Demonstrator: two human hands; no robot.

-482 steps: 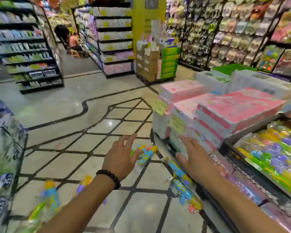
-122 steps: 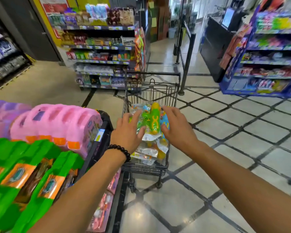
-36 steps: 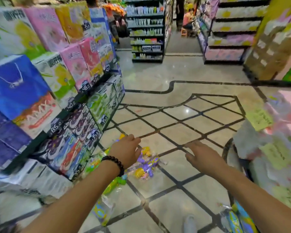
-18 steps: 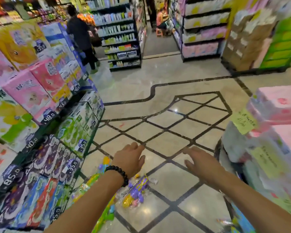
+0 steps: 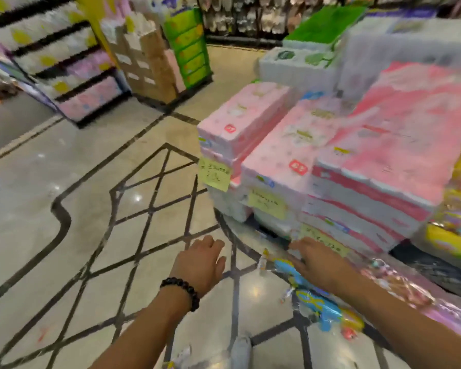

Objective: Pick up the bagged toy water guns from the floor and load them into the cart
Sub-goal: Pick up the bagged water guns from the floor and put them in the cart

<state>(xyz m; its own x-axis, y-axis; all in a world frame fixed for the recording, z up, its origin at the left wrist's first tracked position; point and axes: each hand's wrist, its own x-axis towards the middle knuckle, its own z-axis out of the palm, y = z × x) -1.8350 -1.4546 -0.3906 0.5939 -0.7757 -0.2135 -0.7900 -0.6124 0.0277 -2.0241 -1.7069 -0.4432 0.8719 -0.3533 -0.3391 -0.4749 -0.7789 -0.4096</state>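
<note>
Fingers of both hands are spread loose and hold nothing: the left hand (image 5: 201, 263), a dark bead bracelet (image 5: 181, 291) on its wrist, hovers palm down over the tiled floor (image 5: 64, 230), while the right hand (image 5: 316, 263) reaches low toward the foot of a stack of pink tissue packs (image 5: 357, 161) tagged with yellow notes. Bagged toy water guns (image 5: 317, 306), blue and yellow in clear plastic, lie on the floor just under and beside the right forearm, against the base of the display. The view is blurred.
</note>
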